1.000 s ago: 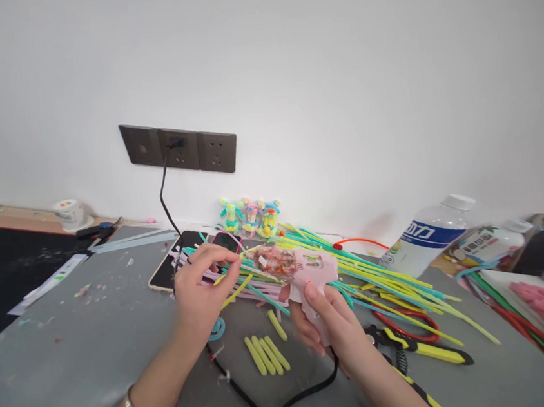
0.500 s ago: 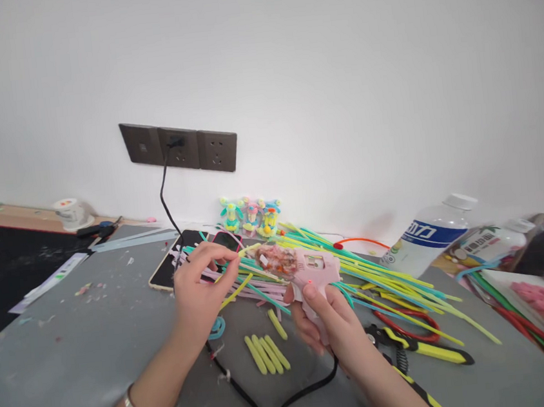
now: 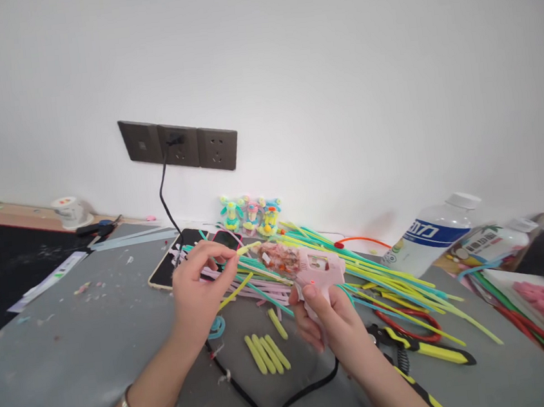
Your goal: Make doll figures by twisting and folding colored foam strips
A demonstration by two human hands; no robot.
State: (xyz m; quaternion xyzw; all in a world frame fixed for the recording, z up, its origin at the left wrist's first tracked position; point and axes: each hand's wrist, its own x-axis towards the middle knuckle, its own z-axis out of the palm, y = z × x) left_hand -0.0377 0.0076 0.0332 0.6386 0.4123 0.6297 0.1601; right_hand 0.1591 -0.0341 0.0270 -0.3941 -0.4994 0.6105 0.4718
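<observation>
My right hand wraps round the handle of a pink hot glue gun, whose nozzle end is crusted with old glue and points left. Between thumb and fingertips, my left hand pinches a short yellow pipe cleaner. Its free end lies close to the nozzle; whether they touch I cannot tell. Below the hands, several short yellow-green pieces lie side by side, with one more piece apart from them. A black cord runs along the table beneath the glue gun.
Long coloured pipe cleaners spread behind and right of the gun. Yellow-and-black pliers lie at the right, near a plastic bottle. Small fuzzy figures stand by the wall. A phone lies behind my left hand.
The glue gun in my right hand has shifted slightly right, its nozzle drawing back a little along the yellow pipe cleaner. My left hand has hardly moved.
</observation>
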